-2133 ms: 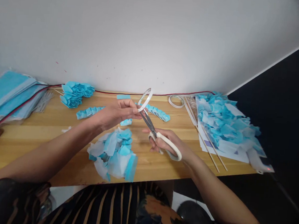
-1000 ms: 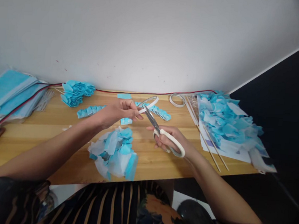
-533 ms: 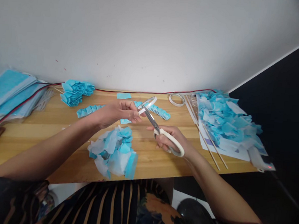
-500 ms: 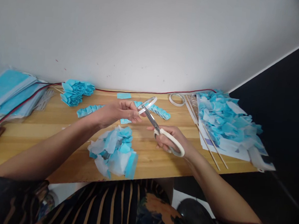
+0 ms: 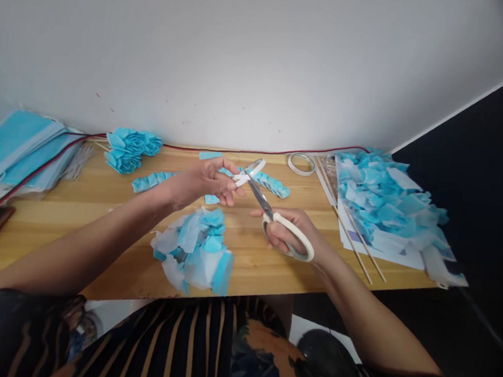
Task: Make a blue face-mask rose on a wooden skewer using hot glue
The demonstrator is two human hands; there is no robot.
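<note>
My left hand [image 5: 208, 182] pinches a white strip of tape [image 5: 249, 171] above the wooden table [image 5: 100, 210]. My right hand [image 5: 285, 229] grips white-handled scissors [image 5: 275, 217], whose blades reach up to the strip and meet it beside my left fingertips. A loose heap of blue and white tissue pieces [image 5: 196, 248] lies on the table just below my left hand. A pleated blue strip [image 5: 269, 183] lies behind the scissors.
A tape roll [image 5: 301, 163] and wooden sticks [image 5: 354, 224] lie at the right, next to a pile of blue scraps on paper [image 5: 386, 206]. Blue paper flowers [image 5: 130, 147], another pleated strip [image 5: 153, 180] and stacked blue sheets [image 5: 12, 153] are at the left. A red cable runs along the wall.
The tape strip has been lowered from upright to nearly level, and the scissors have closed in on it. Both hands shifted slightly right and away from me.
</note>
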